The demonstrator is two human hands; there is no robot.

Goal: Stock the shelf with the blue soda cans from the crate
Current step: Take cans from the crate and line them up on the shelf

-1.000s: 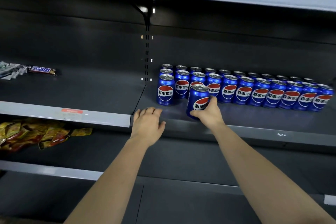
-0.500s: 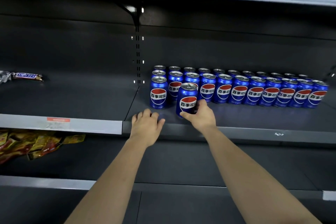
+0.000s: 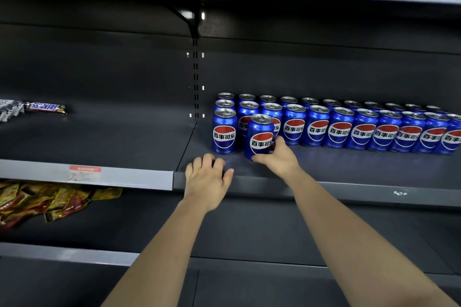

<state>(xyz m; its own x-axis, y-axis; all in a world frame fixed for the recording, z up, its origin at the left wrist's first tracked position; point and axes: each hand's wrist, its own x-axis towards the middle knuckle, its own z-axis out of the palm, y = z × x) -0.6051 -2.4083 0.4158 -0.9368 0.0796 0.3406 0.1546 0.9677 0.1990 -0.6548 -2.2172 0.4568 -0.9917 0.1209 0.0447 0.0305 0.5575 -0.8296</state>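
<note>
Dark shelf [image 3: 349, 167], right hand [image 3: 277, 159] gripping a can [image 3: 259, 132] low beside the row [image 3: 361, 129], left hand [image 3: 207, 177] open; one nudge could topple neighbours.

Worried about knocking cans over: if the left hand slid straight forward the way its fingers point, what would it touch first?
Most likely the front-left blue can, standing on the shelf just beyond the left hand. Depth is unclear, so it might pass beside it.

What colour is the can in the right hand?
The can is blue with a red-white-blue logo; head view.
</note>
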